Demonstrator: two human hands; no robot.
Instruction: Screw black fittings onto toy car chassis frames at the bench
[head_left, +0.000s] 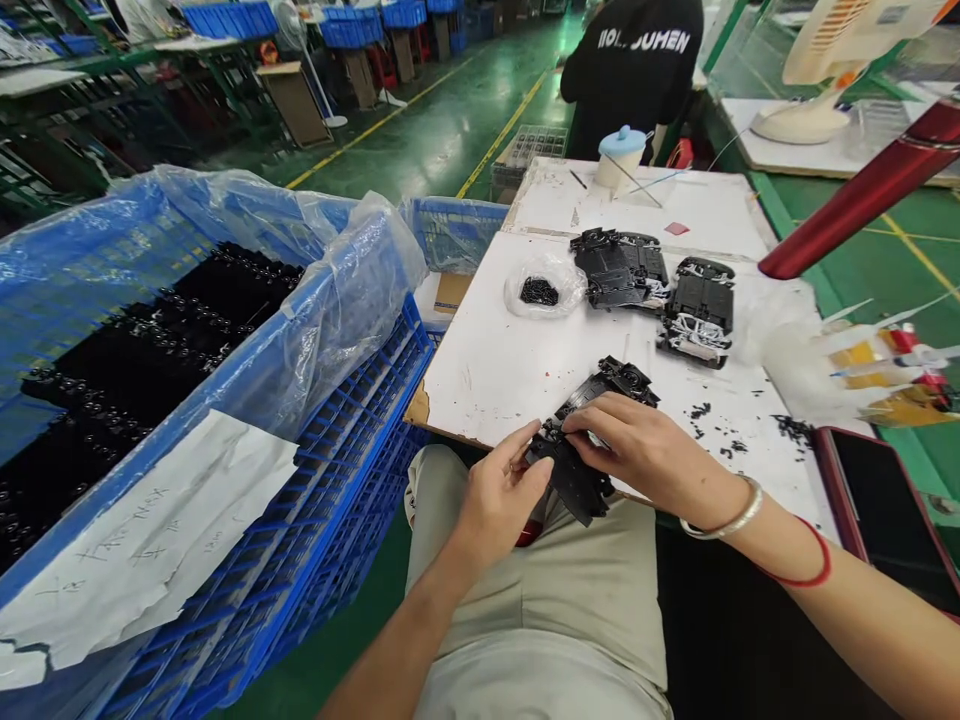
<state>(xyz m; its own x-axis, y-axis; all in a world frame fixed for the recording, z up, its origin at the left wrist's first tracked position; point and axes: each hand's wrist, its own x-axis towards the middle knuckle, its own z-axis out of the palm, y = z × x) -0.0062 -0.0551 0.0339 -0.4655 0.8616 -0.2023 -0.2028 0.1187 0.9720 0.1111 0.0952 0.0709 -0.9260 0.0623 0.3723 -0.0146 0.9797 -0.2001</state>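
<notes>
A black plastic toy-car chassis (pixel 574 475) lies partly over the table's front edge, above my lap. My left hand (pixel 499 490) grips its left side between thumb and fingers. From the right, my right hand (pixel 645 445) bends over the same chassis, fingertips pressed together on its upper face; any small part in them is hidden. Just beyond is another dark chassis piece (pixel 626 378), which may be joined to the held one. Farther back lie more black chassis (pixel 619 268) and one with silvery parts (pixel 699 310). A plastic bag (pixel 561 290) holds tiny black pieces.
At left stands a blue crate (pixel 352 450) lined with plastic, full of black parts. Loose black bits (pixel 735 445), a phone (pixel 892 500) and a red tube (pixel 862 190) are at right. A lidded cup (pixel 621 165) stands behind; a person in black (pixel 634 70) sits beyond.
</notes>
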